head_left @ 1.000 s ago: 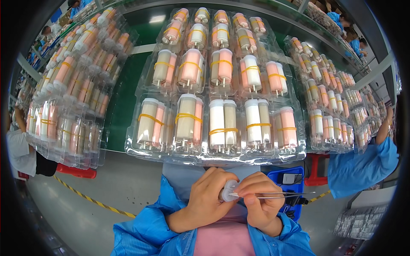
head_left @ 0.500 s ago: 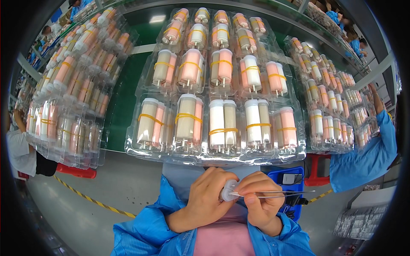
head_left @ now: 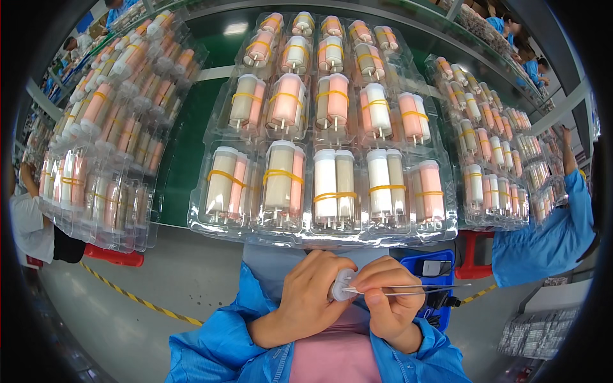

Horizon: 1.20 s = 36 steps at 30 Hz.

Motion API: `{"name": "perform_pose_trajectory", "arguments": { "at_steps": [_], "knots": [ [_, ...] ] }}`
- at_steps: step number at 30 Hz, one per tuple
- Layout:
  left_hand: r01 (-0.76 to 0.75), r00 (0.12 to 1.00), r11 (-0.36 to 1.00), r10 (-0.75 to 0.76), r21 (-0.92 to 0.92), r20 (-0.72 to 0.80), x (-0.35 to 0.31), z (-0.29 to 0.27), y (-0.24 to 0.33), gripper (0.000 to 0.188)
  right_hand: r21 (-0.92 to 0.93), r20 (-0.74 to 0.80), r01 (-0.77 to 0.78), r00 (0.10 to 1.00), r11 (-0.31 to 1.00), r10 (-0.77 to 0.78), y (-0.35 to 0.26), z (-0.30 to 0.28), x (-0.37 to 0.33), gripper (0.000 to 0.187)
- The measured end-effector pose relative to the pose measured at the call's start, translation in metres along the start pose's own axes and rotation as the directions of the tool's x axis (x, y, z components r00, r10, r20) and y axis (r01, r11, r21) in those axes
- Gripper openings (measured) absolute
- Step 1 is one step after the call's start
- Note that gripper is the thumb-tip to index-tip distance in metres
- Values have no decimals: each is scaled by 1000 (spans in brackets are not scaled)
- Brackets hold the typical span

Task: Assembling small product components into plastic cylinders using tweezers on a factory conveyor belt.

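My left hand (head_left: 300,297) is wrapped round a small cylinder with a pale, translucent end (head_left: 340,287), in front of my chest. That end faces right, toward my other hand. Between the thumb and fingers of my right hand (head_left: 393,303) is a pair of thin metal tweezers (head_left: 440,288). Their tips reach the middle of the pale end; whether they grip anything there is too small to tell. Just beyond my hands lies a clear plastic tray (head_left: 287,239). It carries rows of white, grey and pink cylinders (head_left: 324,185), bundled with yellow rubber bands.
Stacked trays of similar cylinders stand at the left (head_left: 102,185) and right (head_left: 495,191) on a green work surface (head_left: 175,172). A blue bin (head_left: 412,263) with dark items sits beyond my right hand. A co-worker's blue sleeve (head_left: 536,246) is at the right, near a red stool (head_left: 469,258).
My hands, the cylinder and the tweezers look almost the same as before. The co-worker at the right has shifted slightly, with the raised arm a little lower.
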State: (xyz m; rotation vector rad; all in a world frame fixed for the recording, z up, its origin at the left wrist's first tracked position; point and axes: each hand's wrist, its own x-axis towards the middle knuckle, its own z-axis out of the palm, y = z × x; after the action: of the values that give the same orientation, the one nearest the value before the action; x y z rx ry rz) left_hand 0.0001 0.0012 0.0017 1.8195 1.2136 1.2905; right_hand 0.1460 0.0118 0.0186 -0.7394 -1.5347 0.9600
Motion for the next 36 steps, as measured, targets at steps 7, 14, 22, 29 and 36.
{"name": "perform_pose_trajectory", "arguments": {
  "at_steps": [7,14,22,29,36],
  "knots": [
    [-24,1000,999,24,34,10,0,0,-1,34,-31,16,19,1000,999,-19,2,-1,0,12],
    [1,1000,999,-2,46,28,0,-3,1,36,-171,83,107,992,979,-94,-4,2,7,12],
    [-107,994,966,103,235,28,1,-2,2,35,-134,125,-14,992,991,31,-10,-4,11,9],
    [-104,994,970,106,219,0,-1,-1,-6,36,-66,147,-58,987,996,67,-8,-4,17,7],
    [-41,999,999,41,30,3,2,-5,-1,39,67,22,-8,1000,998,7,-2,-4,8,10]
  ]
}}
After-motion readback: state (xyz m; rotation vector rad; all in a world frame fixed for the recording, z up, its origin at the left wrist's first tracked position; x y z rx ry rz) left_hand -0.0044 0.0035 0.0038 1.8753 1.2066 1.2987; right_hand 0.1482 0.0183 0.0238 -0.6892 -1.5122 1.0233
